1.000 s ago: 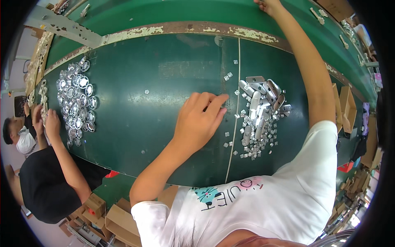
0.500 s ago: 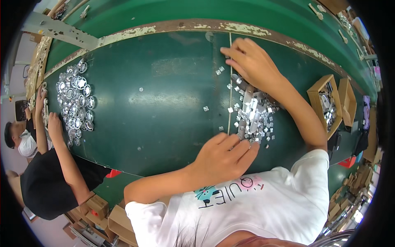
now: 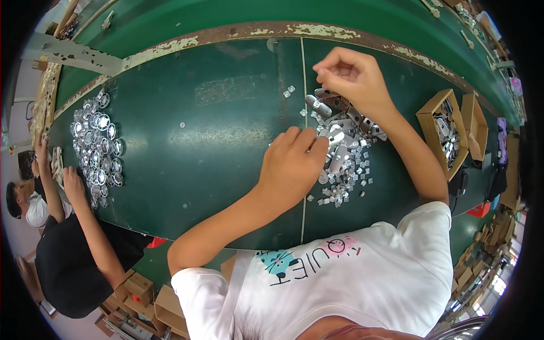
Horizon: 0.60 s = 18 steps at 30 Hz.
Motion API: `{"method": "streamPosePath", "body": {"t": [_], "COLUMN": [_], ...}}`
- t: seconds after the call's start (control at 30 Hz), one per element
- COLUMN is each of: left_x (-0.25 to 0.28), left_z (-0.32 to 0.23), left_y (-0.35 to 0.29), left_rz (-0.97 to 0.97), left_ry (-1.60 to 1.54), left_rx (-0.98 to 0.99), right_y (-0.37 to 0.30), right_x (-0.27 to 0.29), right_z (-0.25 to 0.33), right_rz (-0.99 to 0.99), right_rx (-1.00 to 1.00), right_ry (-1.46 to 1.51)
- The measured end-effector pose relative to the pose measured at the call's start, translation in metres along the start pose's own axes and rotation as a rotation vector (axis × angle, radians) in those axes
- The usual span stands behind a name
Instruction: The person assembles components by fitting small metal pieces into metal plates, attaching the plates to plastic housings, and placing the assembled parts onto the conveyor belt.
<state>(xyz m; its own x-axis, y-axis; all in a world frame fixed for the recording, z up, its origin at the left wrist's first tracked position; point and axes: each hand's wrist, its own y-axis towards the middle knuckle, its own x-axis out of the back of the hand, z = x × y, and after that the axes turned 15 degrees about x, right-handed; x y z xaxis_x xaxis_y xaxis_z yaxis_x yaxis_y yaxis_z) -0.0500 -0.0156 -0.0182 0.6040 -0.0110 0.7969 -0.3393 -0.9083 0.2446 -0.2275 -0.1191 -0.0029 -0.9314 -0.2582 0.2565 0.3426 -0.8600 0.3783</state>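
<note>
On the green table to the right lies a heap of oblong silver metal plates mixed with small clear square pieces. My left hand is at the heap's left edge, its fingers curled down and closed; whatever they hold is hidden under them. Above the far side of the heap, my right hand has its thumb and fingers pinched together. Anything in that pinch is too small or hidden to name. A few clear square pieces lie apart, left of my right hand.
At the left end sits a pile of shiny round ringed parts, with a co-worker's hand beside it. Two cardboard boxes stand on the right; the nearer box contains metal parts. A worn raised ledge bounds the far side.
My left hand has moved from the heap's near edge away from me to its left side. My right hand has shifted slightly right, its fingers now more curled. More plates show at the far side.
</note>
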Motion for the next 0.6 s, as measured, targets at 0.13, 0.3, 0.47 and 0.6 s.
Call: {"method": "streamPosePath", "body": {"t": [0.13,0.3,0.47,0.6], "left_x": [0.007,0.005,0.01,0.017], "left_z": [-0.002,0.001,0.01,-0.001], "left_y": [0.007,0.014,0.015,0.012], "left_rz": [0.004,-0.053,-0.101,-0.047], "left_ry": [-0.125,0.081,0.037,-0.076], "left_rx": [0.105,-0.029,0.002,-0.064], "right_y": [-0.021,-0.04,-0.048,-0.05], "right_x": [0.007,0.002,0.003,0.005], "right_z": [0.024,0.039,0.038,0.03], "right_rz": [-0.022,-0.109,-0.141,-0.195], "right_rx": [-0.211,-0.281,-0.218,-0.083], "right_ry": [0.284,0.33,0.332,0.275]}}
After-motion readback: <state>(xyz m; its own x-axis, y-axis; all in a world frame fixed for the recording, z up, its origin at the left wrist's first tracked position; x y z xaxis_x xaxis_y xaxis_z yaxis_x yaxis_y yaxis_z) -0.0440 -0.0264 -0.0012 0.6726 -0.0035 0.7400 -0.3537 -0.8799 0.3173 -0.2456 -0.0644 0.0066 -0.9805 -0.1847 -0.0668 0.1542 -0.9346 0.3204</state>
